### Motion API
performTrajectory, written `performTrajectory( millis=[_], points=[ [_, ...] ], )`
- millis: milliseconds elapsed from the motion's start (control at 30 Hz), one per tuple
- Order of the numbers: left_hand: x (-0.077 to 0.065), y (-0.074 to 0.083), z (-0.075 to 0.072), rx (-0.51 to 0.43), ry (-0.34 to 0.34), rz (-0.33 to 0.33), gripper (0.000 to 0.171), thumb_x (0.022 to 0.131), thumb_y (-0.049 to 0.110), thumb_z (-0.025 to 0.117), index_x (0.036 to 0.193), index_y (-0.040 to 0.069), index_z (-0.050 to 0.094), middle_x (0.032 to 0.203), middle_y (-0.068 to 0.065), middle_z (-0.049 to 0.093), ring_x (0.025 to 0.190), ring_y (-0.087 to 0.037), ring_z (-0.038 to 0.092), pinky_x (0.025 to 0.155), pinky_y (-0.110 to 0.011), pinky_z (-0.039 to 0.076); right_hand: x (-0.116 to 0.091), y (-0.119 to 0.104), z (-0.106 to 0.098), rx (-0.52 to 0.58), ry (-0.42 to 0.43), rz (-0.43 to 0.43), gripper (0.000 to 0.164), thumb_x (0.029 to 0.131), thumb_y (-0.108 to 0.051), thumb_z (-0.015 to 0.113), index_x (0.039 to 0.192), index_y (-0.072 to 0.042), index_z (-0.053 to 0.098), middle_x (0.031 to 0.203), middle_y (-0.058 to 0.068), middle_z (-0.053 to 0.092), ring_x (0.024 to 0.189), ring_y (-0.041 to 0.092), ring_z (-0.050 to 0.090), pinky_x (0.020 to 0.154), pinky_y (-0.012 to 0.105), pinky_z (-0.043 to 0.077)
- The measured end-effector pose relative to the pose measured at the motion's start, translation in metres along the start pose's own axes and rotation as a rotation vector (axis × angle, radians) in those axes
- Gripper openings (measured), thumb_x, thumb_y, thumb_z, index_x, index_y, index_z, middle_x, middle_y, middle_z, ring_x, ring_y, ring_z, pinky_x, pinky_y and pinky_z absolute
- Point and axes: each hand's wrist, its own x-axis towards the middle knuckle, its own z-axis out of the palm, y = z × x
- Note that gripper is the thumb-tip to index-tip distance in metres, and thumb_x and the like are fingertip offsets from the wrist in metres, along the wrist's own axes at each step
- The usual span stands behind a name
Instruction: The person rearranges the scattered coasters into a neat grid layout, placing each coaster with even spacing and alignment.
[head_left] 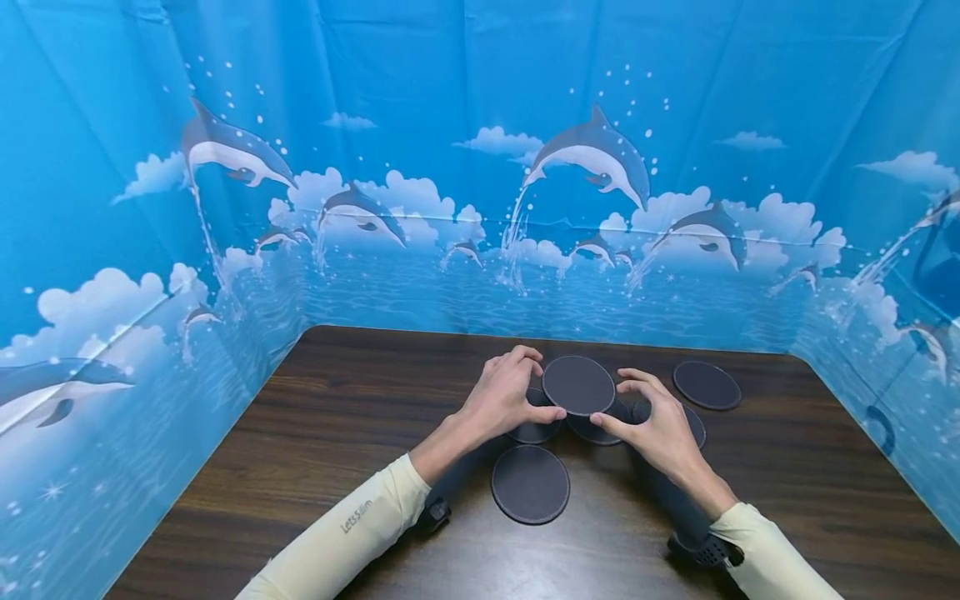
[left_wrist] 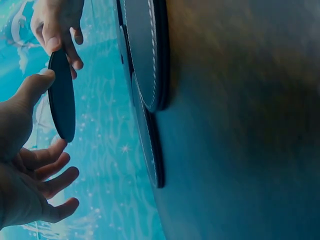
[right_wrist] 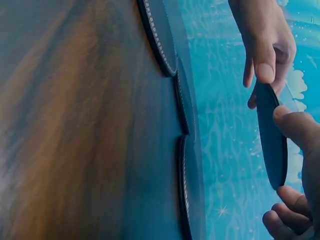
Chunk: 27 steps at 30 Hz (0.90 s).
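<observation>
A round dark coaster [head_left: 578,385] with a stitched rim is held up above the table between both hands. My left hand [head_left: 504,393] pinches its left side, thumb at the near edge and fingers toward the far edge. On the opposite side my right hand [head_left: 660,425] grips it in the same way, thumb at the near edge. From the left wrist view the raised coaster [left_wrist: 62,100] appears nearly edge-on, apart from the coasters on the table. Below the hands lie a left coaster [head_left: 534,432] and a middle coaster [head_left: 600,430], both partly hidden.
Nearest me lies another coaster [head_left: 530,484]. Beside the right hand is a partly covered coaster [head_left: 694,427], with one more coaster [head_left: 707,385] farther back right. The dark wooden table [head_left: 337,400] meets a blue dolphin-print curtain [head_left: 420,275] behind and at both sides.
</observation>
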Motion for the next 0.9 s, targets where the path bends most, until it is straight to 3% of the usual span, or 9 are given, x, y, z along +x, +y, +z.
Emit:
performTrajectory(
  millis=[167, 433, 700, 900],
  points=[
    [-0.010, 0.009, 0.003, -0.045, -0.025, -0.007, 0.060, 0.080, 0.060, 0.081, 0.110, 0.009, 0.071, 0.136, -0.002, 0.056, 0.122, -0.020, 0.054, 0.112, -0.046, 0.034, -0.008, 0.007, -0.008, 0.019, -0.020, -0.011, 0.053, 0.075, -0.044, 0.091, 0.110, -0.011, 0.068, 0.142, 0.005, 0.054, 0.134, 0.034, 0.046, 0.101, 0.064, 0.038],
    [-0.023, 0.025, 0.013, -0.171, -0.012, -0.107, 0.058, 0.078, 0.056, 0.085, 0.109, 0.008, 0.073, 0.136, -0.003, 0.056, 0.125, -0.021, 0.051, 0.110, -0.049, 0.035, -0.014, 0.016, -0.019, 0.035, -0.082, -0.020, 0.050, 0.075, -0.043, 0.091, 0.108, -0.011, 0.069, 0.141, 0.007, 0.055, 0.135, 0.035, 0.045, 0.101, 0.064, 0.038],
    [-0.032, 0.036, 0.017, -0.193, -0.041, -0.096, 0.054, 0.079, 0.051, 0.086, 0.107, 0.008, 0.072, 0.134, -0.001, 0.056, 0.124, -0.021, 0.051, 0.111, -0.049, 0.033, -0.030, 0.022, -0.025, 0.045, -0.124, -0.005, 0.048, 0.075, -0.042, 0.092, 0.106, -0.014, 0.069, 0.142, 0.006, 0.054, 0.133, 0.035, 0.046, 0.099, 0.068, 0.037],
    [-0.033, 0.037, 0.015, -0.148, -0.042, -0.088, 0.053, 0.079, 0.049, 0.087, 0.107, 0.007, 0.071, 0.134, -0.001, 0.055, 0.124, -0.022, 0.052, 0.111, -0.047, 0.033, -0.027, 0.024, -0.027, 0.044, -0.153, -0.011, 0.049, 0.075, -0.044, 0.091, 0.106, -0.015, 0.069, 0.144, 0.004, 0.052, 0.134, 0.034, 0.046, 0.099, 0.067, 0.037]
  ],
)
